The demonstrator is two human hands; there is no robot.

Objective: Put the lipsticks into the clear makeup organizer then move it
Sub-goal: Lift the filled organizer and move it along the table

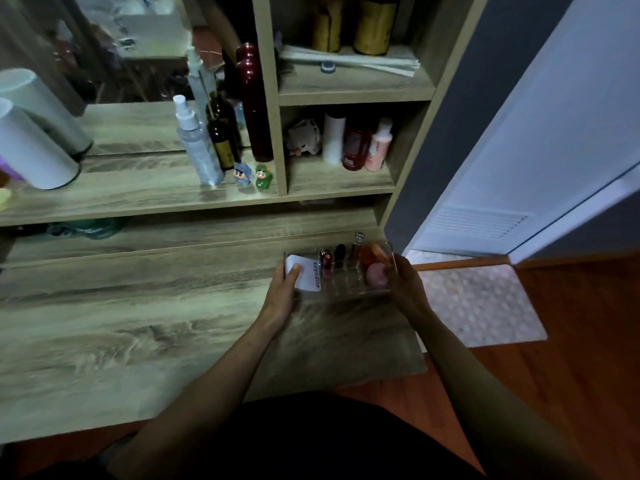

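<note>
The clear makeup organizer [346, 287] is at the far right of the wooden desk, near its back edge. My left hand [282, 294] grips its left end, thumb on a white tube [304, 276] lying inside. My right hand [405, 284] grips its right end. Upright in the middle slots stand a dark red lipstick [327, 260], a black lipstick [340, 254] and a taller one with a silver cap [356, 244]. A pink sponge [376, 275] and an orange item [372, 255] fill the right compartment. Whether the organizer rests on the desk or is lifted is unclear.
The desk [138, 323] ends just right of the organizer, above a patterned floor mat [481, 303]. A raised shelf [138, 199] behind holds spray bottles [197, 147], a dark bottle, two small figurines [252, 174] and a white cylinder [31, 147]. Cubbies at the right hold more bottles. A white door [519, 150] stands right.
</note>
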